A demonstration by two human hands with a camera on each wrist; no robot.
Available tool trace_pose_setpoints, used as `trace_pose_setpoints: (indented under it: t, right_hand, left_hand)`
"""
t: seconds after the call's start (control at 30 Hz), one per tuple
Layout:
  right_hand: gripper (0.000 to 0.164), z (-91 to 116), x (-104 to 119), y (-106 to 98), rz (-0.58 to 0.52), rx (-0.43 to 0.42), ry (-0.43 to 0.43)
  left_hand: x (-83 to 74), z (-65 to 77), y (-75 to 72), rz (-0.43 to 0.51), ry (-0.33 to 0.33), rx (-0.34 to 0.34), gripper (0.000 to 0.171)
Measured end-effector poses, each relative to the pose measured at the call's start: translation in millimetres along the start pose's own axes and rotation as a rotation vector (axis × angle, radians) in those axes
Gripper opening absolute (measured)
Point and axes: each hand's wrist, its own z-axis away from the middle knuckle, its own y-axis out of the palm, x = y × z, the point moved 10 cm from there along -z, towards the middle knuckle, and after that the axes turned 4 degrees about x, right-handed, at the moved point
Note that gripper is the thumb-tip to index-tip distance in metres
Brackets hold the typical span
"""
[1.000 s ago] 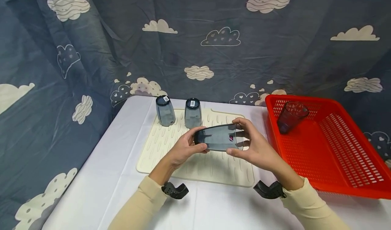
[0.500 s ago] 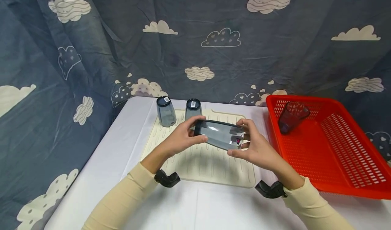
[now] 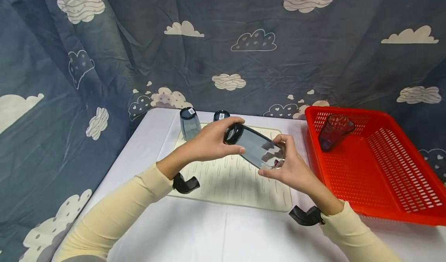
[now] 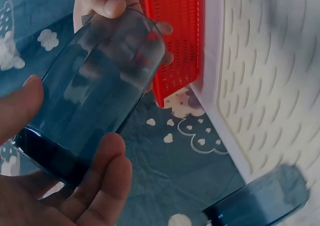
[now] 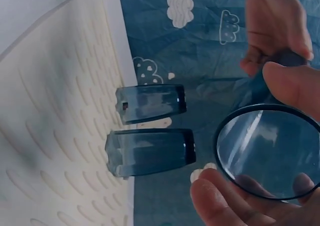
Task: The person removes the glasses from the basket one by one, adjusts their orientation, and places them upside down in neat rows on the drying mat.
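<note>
A blue-grey drinking glass (image 3: pixel 256 148) is held tilted above the mat, its dark base up and to the left. My left hand (image 3: pixel 212 140) grips the base end, with thumb and fingers on opposite sides in the left wrist view. At the rim end, my right hand (image 3: pixel 294 167) holds the glass, and its open mouth (image 5: pixel 270 151) shows in the right wrist view. Two matching glasses stand upside down at the back of the cream drying mat (image 3: pixel 240 188): a left one (image 3: pixel 190 126) and a right one (image 3: pixel 221 115), the latter mostly behind my left hand.
A red plastic basket (image 3: pixel 376 177) with perforated walls stands on the right of the white-covered table (image 3: pixel 195 223). Another glass (image 3: pixel 334 132) leans in its back left corner. Dark fabric with cloud prints (image 3: pixel 244 22) hangs behind and to the left.
My left hand has risen and moved slightly, lifting the base end, so the glass went from nearly level to sloping down rightward. My right hand stays about where it was.
</note>
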Motion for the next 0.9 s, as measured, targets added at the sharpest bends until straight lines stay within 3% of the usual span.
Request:
trace_pose_setpoints:
  t: [0.17,0.37,0.57,0.9]
  right_hand:
    - [0.085,-3.2,1.9,-6.2,-0.019,-0.062,-0.005]
    - [0.091,-4.4,2.0,-11.3,-0.030,-0.095,0.036]
    - [0.093,-6.1,-0.6,-13.1,-0.025,-0.098,0.070]
    - [0.092,-5.9,-0.6,-15.3,-0.042,-0.105,0.059]
  left_hand:
    - [-22.2,-11.5,-14.1,-0.121,0.017,0.002,0.075]
    - [-43.8,-27.3,-23.3,-0.210,0.090,0.040,0.067]
    - [-45.2,-35.7,-25.7,-0.217,0.085,0.057,0.070]
    - [-48.1,-37.5,-24.3,-0.253,0.077,0.065,0.068]
